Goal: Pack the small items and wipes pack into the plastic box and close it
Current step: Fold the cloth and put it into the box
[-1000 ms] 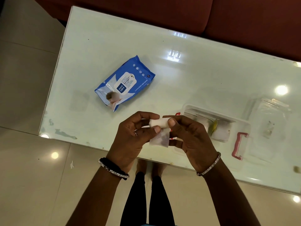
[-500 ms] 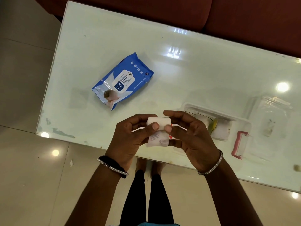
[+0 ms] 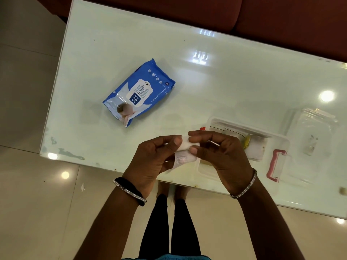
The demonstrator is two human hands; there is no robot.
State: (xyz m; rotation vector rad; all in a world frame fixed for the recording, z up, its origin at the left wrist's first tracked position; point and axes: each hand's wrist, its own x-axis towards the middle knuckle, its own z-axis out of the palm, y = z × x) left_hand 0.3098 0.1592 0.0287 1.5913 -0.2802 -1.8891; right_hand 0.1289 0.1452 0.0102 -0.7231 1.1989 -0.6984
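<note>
One blue wipes pack (image 3: 139, 92). One clear plastic box (image 3: 277, 167), one clear lid (image 3: 317, 132) beside it. One white gauze roll (image 3: 185, 147). Two hands: left hand (image 3: 154, 162), right hand (image 3: 223, 156). Two bangles, one per wrist. One glass table (image 3: 234, 85).

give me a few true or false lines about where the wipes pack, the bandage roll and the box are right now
1. The wipes pack lies inside the plastic box. False: it lies on the glass table, away from the box.
2. Both the left hand and the right hand hold the white gauze roll. True.
3. The box is closed. False: it is open, with its clear lid on the table beside it.
4. The box already holds some items. True.
5. The gauze roll is fully wound. False: a loose end hangs below it.
</note>
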